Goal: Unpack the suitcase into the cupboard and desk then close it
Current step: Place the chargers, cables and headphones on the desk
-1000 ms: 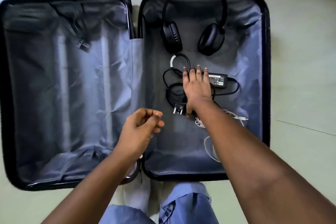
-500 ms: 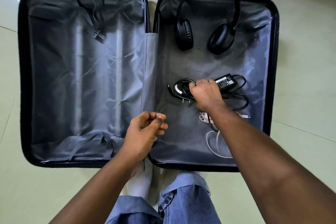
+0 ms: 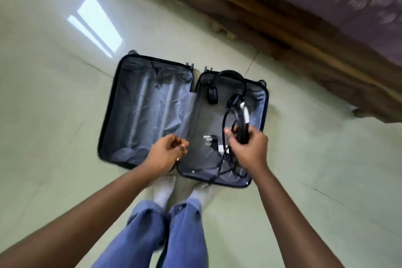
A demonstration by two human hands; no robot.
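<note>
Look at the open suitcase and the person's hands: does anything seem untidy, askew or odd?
Yes. The right hand grips a loose bundle of black cable, and its plug and trailing loops dangle untidily over the suitcase. The headphones lie alone at the far end. Nothing looks damaged or spilled.

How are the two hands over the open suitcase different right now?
The right hand is closed around a bundle of black charger cables, lifted above the suitcase; the left hand holds nothing visible, its fingers loosely curled. The right is over the half containing the headphones, the left near the middle hinge. Both are bare.
</note>
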